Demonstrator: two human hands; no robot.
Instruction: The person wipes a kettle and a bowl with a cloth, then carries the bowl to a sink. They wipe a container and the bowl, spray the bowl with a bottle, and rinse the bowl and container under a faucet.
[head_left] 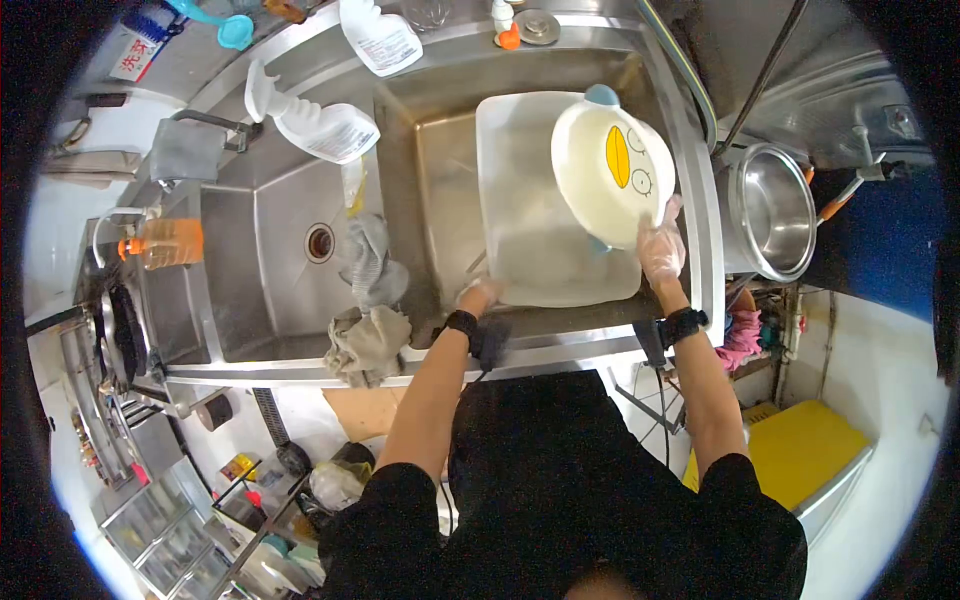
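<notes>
A cream bowl with a yellow beak and drawn eyes is tilted over the right part of a translucent white tub. The tub sits in the right sink basin. My right hand, in a clear glove, grips the bowl's lower right rim. At the tub's lower left corner is my left hand, also gloved; its fingers are blurred and partly hidden, so its grip cannot be made out.
Grey cloths hang over the divider and front edge. Spray bottles lie near the divider and back ledge. An orange liquid bottle is left, a steel pot right of the sink.
</notes>
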